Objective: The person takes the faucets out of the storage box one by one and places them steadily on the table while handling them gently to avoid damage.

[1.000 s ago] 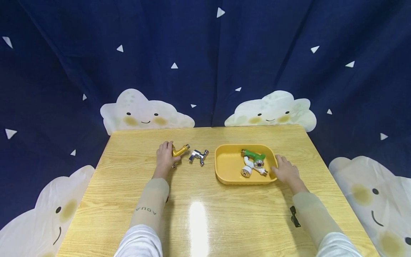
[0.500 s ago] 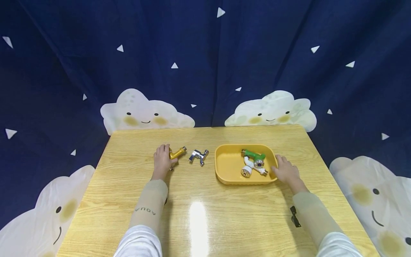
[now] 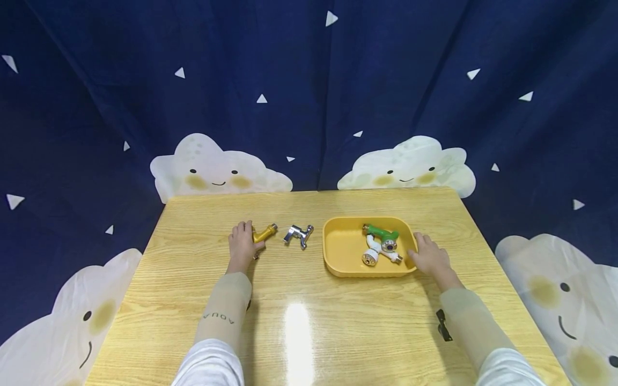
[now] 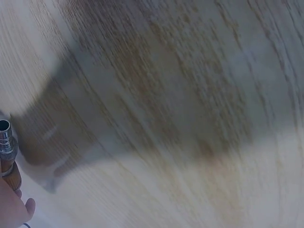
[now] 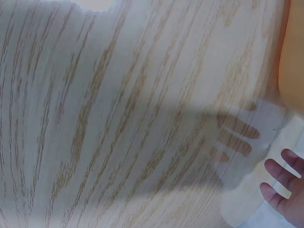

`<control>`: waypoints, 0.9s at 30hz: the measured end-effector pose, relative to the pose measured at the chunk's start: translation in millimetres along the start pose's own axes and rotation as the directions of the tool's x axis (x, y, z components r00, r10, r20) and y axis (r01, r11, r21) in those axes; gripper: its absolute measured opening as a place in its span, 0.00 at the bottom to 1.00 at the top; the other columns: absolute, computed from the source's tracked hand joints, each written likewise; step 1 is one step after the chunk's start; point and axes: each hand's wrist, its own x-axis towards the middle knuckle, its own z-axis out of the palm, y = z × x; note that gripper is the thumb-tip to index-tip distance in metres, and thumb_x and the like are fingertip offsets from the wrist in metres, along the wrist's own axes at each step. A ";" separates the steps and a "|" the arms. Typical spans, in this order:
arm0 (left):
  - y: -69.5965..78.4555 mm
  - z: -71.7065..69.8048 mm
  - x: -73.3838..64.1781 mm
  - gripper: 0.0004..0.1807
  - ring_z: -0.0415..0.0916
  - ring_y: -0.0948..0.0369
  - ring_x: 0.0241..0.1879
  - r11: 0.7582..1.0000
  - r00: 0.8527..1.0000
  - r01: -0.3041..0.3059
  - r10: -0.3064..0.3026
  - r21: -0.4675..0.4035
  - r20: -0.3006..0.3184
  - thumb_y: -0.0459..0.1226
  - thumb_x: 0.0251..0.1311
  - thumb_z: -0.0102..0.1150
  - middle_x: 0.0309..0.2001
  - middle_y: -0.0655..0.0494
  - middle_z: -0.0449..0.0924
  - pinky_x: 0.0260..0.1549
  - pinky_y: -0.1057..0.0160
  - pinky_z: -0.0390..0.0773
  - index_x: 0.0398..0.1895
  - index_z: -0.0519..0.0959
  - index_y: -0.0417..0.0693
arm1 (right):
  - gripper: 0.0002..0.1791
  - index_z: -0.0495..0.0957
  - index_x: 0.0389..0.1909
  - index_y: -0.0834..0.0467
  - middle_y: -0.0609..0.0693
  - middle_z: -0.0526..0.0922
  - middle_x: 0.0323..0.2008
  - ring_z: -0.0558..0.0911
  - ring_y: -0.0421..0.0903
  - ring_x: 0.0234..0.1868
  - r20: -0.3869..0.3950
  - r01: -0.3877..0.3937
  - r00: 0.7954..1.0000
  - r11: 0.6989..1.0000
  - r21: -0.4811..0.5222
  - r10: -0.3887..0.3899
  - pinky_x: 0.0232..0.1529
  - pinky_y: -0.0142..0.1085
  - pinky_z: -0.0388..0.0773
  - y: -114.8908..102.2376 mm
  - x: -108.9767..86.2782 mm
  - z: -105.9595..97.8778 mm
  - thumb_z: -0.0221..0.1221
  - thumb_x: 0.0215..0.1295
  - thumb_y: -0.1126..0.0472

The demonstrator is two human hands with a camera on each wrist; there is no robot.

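A yellow tap (image 3: 263, 234) with a silver threaded end is gripped by my left hand (image 3: 240, 244) at the left of the wooden table; the palm and fingers hide part of it. In the left wrist view the tap's metal spout end (image 4: 6, 145) shows beside the hand (image 4: 12, 209). To its right lies a chrome tap (image 3: 299, 235). A yellow tray (image 3: 340, 247) contains a green tap (image 3: 384, 235) resting across a white tap (image 3: 374, 252). My right hand (image 3: 431, 257) is at the tray's right rim, thumb over the edge, fingers (image 5: 280, 175) spread and fairly straight outside.
The wooden table (image 3: 203, 311) ends at the back against a dark blue curtain (image 3: 309, 96) printed with clouds and triangles. A black strap piece (image 3: 443, 325) shows by the right forearm. Glare marks the table's front middle.
My left hand has moved slightly left and toward the front, carrying the yellow tap away from the chrome one. The right hand, tray and the taps in it have stayed put.
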 end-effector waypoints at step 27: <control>-1.7 4.2 -2.0 0.42 0.56 0.44 0.57 0.999 0.999 0.045 -0.045 -0.007 0.023 0.50 0.49 0.64 0.57 0.39 0.61 0.52 0.43 0.61 0.62 0.59 0.39 | 0.37 0.44 0.68 0.66 0.71 0.51 0.64 0.57 0.71 0.60 0.026 -0.021 0.999 1.000 0.012 0.020 0.54 0.67 0.54 -1.2 0.2 -1.3 0.40 0.66 0.49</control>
